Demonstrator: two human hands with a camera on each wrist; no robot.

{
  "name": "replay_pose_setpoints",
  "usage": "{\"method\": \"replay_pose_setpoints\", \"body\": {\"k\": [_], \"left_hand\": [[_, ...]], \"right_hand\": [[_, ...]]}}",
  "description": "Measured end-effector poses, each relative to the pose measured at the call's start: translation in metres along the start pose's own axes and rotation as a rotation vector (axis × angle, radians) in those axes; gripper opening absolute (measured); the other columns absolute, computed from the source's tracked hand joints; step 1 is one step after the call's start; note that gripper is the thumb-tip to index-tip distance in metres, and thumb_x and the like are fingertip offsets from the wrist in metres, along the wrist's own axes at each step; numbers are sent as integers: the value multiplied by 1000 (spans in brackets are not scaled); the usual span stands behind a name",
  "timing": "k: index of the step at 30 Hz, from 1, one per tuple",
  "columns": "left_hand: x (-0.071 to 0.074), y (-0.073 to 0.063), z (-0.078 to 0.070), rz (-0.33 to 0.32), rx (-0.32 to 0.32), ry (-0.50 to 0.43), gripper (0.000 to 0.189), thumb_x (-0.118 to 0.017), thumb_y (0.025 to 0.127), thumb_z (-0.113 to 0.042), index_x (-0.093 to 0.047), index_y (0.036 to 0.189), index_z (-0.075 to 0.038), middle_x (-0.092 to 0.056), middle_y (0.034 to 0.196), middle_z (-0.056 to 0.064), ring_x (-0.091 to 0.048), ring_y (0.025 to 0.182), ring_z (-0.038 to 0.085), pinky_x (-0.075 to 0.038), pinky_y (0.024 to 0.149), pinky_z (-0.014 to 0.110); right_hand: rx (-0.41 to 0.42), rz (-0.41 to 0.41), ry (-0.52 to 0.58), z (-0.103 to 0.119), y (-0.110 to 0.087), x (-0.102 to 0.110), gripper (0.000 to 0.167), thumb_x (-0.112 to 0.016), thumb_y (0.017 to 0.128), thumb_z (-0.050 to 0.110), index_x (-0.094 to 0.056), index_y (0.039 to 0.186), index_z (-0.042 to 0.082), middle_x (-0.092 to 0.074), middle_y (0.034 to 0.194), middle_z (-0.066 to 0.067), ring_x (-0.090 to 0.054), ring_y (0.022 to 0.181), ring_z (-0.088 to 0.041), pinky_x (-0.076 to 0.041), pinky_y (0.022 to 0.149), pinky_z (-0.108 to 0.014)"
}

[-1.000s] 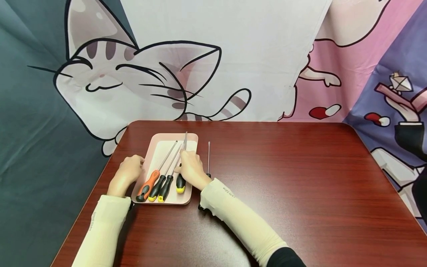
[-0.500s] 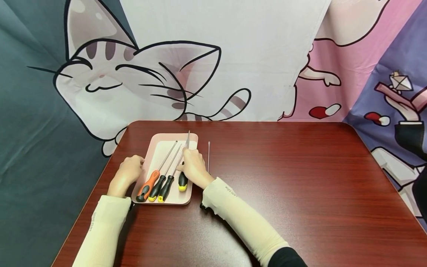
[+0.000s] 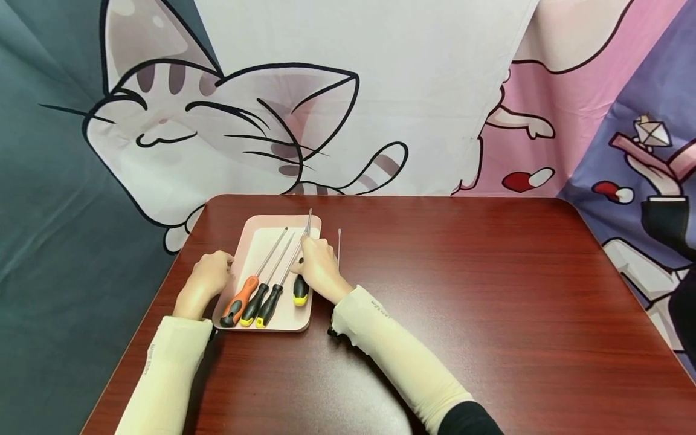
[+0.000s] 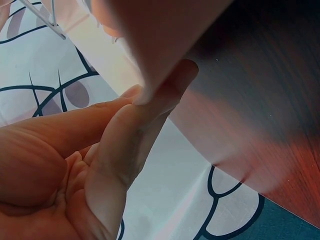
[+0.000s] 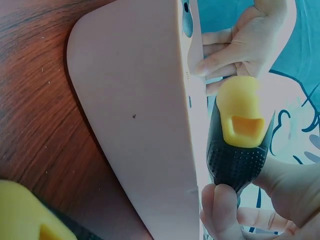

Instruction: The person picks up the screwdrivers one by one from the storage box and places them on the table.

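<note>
Grips a black-and-yellow screwdriver in the curled fingers of the right hand, shaft pointing to the far side, over the right part of the pink tray. Pinches the tray's left rim between thumb and fingers of the left hand. Has, farther left in the tray, two black-handled screwdrivers and an orange one, and, on the table just right of it, a slim metal shaft.

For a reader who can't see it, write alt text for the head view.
A person's right grip holds a black-handled screwdriver over a pink tray; the left grip holds the tray's left rim. An orange screwdriver and two black ones lie inside. Right of the tray, a metal shaft lies on the table.
</note>
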State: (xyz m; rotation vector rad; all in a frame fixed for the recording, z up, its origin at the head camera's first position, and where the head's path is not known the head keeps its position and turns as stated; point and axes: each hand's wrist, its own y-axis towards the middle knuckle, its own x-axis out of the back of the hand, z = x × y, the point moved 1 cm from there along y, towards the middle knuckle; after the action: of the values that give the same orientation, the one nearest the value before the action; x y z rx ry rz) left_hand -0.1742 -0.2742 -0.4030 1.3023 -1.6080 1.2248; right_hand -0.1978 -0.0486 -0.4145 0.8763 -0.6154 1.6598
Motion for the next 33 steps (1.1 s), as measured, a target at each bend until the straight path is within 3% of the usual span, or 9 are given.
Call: {"method": "replay_pose_setpoints", "body": {"k": [9,16,23,33], "left_hand": [[-1,1,1,-10,-13,-16,31,-53,90,7,-63,119,14,-67,104,28,-61,102,51,-49,81,57],[-1,2,2,-4,-8,-22,32,-53,91,6,-63,120,14,-67,106,29,-61,102,50,-50,81,56],[-2,2,5,-12,-21,-16,30,-53,89,7,-65,116,13,-68,101,27,-62,98,49,-50,77,55],[-1,0,3,-8,-17,-18,32,-52,89,7,-64,118,14,-67,103,27,-62,100,50,-49,80,57]], "right_hand": [[-5,-17,-12,-6,0,3,34,-88,78,25,-64,93,5,-63,76,-5,-68,73,-27,-53,61,-37],[-12,-28,-2,-12,-1,5,31,-86,79,22,-63,91,5,-58,70,-3,-64,66,-24,-49,54,-36],[-19,-36,1,-16,-1,6,32,-86,79,23,-62,89,4,-60,72,-3,-65,71,-27,-51,57,-39],[-12,-33,23,-21,-4,11,34,-85,79,20,-54,80,6,-54,67,-3,-59,62,-23,-44,51,-33]]}}
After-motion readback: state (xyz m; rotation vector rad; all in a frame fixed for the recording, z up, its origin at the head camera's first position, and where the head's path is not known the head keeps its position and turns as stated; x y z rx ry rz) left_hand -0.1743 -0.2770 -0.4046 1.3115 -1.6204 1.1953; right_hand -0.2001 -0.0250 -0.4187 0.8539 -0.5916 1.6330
